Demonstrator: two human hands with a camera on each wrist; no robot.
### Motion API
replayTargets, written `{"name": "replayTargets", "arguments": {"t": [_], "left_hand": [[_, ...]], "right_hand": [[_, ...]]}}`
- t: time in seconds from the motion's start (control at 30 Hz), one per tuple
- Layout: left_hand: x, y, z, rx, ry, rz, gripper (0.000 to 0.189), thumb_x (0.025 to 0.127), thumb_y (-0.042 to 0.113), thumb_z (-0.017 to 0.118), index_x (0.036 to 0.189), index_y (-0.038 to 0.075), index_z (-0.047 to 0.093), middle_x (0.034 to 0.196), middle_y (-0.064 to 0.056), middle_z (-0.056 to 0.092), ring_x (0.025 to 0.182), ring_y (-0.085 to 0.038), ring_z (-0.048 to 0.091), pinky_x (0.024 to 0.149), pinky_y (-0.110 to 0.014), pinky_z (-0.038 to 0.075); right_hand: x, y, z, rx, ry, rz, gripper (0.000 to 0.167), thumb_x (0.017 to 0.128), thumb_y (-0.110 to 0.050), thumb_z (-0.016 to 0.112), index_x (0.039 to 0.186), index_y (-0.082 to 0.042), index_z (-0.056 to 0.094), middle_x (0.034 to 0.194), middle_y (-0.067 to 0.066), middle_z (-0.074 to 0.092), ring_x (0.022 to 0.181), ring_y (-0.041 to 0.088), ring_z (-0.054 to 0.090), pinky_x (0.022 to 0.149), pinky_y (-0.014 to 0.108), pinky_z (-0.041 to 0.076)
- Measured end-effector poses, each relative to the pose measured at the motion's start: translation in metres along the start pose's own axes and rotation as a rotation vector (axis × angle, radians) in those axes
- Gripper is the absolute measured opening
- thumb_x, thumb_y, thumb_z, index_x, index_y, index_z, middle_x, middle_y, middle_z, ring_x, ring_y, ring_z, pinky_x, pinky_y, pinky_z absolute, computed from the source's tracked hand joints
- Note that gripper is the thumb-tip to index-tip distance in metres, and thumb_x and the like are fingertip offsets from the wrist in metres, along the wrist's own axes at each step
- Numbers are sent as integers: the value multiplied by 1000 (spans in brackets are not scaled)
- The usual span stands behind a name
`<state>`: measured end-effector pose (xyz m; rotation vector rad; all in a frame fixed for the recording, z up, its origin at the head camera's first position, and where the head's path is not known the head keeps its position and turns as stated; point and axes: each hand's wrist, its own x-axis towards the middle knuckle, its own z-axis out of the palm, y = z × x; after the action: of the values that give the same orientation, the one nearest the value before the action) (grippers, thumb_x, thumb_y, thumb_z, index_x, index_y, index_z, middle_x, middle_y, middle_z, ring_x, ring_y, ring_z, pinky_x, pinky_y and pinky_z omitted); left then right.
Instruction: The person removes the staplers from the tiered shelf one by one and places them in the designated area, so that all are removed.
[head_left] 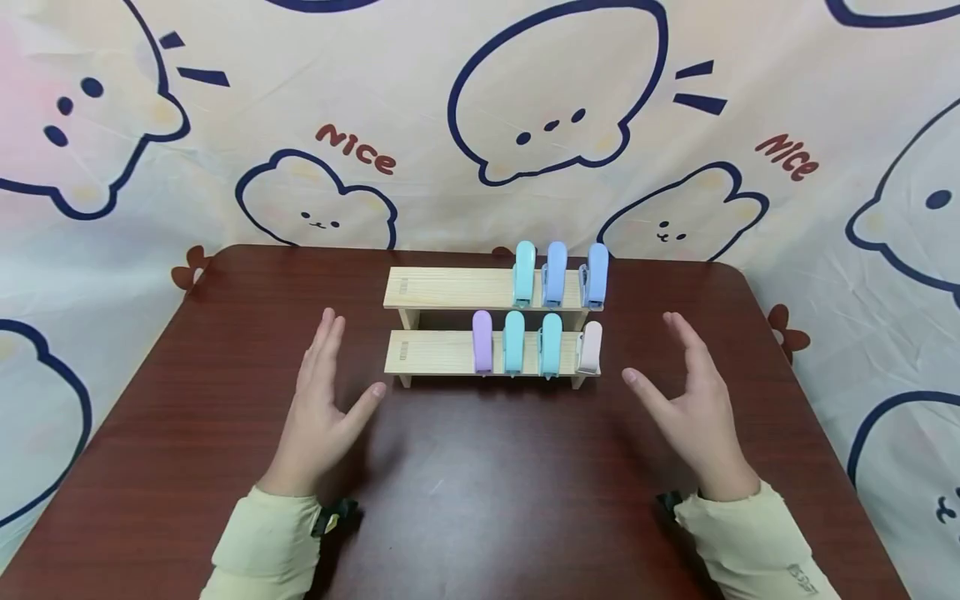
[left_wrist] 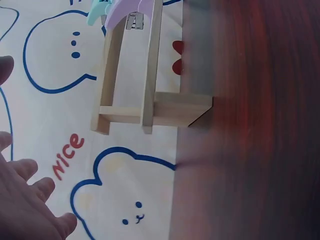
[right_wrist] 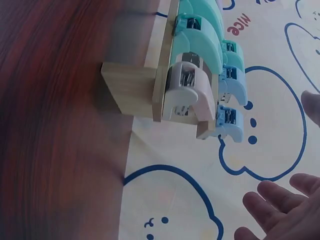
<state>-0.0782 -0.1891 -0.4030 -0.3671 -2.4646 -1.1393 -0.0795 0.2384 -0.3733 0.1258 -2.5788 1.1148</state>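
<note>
A two-tier light wooden rack (head_left: 442, 354) stands near the far side of the table, bearing small staplers. On its upper tier are a teal stapler (head_left: 524, 273) and two blue staplers (head_left: 553, 273). Along the lower tier sit a purple stapler (head_left: 482, 343), two teal staplers (head_left: 513, 343) and a pale pinkish-white stapler (right_wrist: 190, 90) at the right end. My left hand (head_left: 318, 425) is held to the left of the rack, fingers extended and thumb apart, holding nothing. To the right, my right hand (head_left: 697, 412) is likewise spread and holds nothing.
The rack stands on a dark red-brown wooden table (head_left: 450, 492). Behind and beside the table hangs a pale cloth (head_left: 420, 83) with cartoon animals and "Nice" lettering. Both tiers have bare wood at their left ends.
</note>
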Motion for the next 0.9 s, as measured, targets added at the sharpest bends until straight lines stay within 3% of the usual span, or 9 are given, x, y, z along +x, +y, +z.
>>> {"name": "replayTargets", "arguments": {"t": [0.17,0.57,0.9], "left_hand": [[3,-3,8,-66,-1,-58,93,88,16,75,162,20,19,168,2,13,152,-26,15,116,-59,20],[13,-12,21,-208,-69,-178,87,94,17,71,162,26,17,167,0,19,151,-21,18,117,-59,20],[16,-23,31,-278,-71,-217,87,93,15,71,162,24,19,166,-1,20,151,-22,18,118,-57,18]], "right_hand": [[5,0,8,74,37,6,85,88,-21,79,158,-23,31,156,6,41,143,31,37,110,66,28],[18,0,25,139,81,23,75,91,-25,77,154,-20,38,152,1,47,139,25,42,111,58,33],[32,1,38,173,74,21,70,92,-28,75,152,-18,41,150,1,49,137,25,44,110,58,35]]}}
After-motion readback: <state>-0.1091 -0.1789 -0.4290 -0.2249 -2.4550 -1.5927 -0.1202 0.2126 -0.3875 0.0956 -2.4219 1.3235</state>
